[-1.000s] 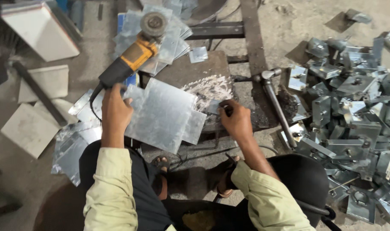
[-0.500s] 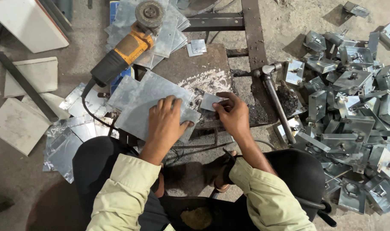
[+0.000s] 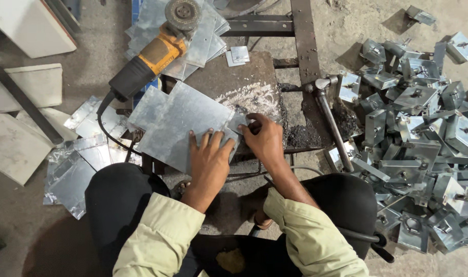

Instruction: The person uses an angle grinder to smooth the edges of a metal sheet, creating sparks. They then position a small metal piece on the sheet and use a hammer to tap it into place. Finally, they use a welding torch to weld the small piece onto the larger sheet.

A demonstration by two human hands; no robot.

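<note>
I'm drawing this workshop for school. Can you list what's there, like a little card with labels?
Left hand: pressed flat on a metal sheet
Right hand: fingers at the sheet's right corner
Angle grinder: yellow and black, lying on a stack of sheets, nobody holding it
Hammer: lying on the bench, right of the hands
Pile of bent metal brackets: on the floor at right

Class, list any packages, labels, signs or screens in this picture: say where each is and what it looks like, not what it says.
Label: a small dark printed mark on the orange body of the angle grinder, upper left, resting on metal sheets. Too small to make out.
No packages, signs or screens show.
</note>
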